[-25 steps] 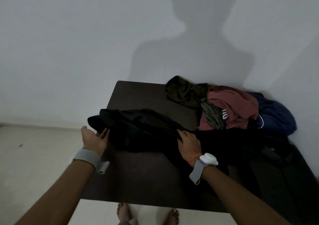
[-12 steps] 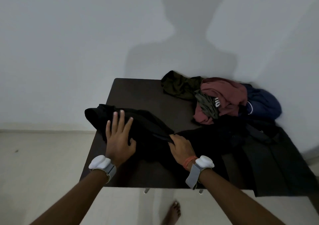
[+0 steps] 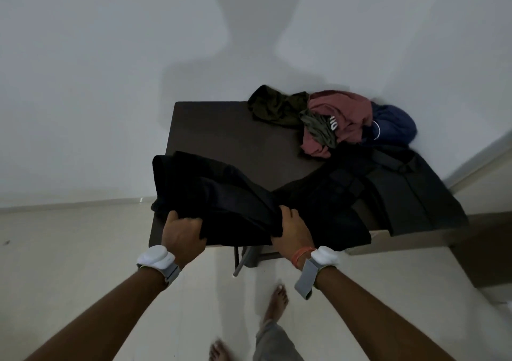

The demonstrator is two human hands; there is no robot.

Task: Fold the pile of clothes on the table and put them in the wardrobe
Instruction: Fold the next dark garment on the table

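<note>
The black garment (image 3: 221, 202) lies on the near left part of the dark table (image 3: 221, 128). Its left end overhangs the table's left edge and its near hem sits at the near edge.

Grip state:
- Left hand (image 3: 182, 234): fingers curled round the near left corner of the fabric, bunching it.
- Right hand (image 3: 293, 230): fingers closed over a gathered fold at the near middle of the fabric.

Handling, judged from the drape: the cloth is soft, limp and light. It creases deeply and has no stiffness, so any unsupported part will sag. It is not fragile. A dark matte weave such as this is unlikely to slip from a closed grip.

Hold points: take the garment at two spread points along one hem or seam, well apart, so the fabric hangs flat between them.

More black fabric (image 3: 415, 191) lies to the right and touches the garment. Whether it is the same piece cannot be told.

The unfolded pile sits at the far right: an olive garment (image 3: 274, 105), a maroon garment (image 3: 343, 114) and a navy garment (image 3: 393, 122). The wardrobe is not in view.
</note>
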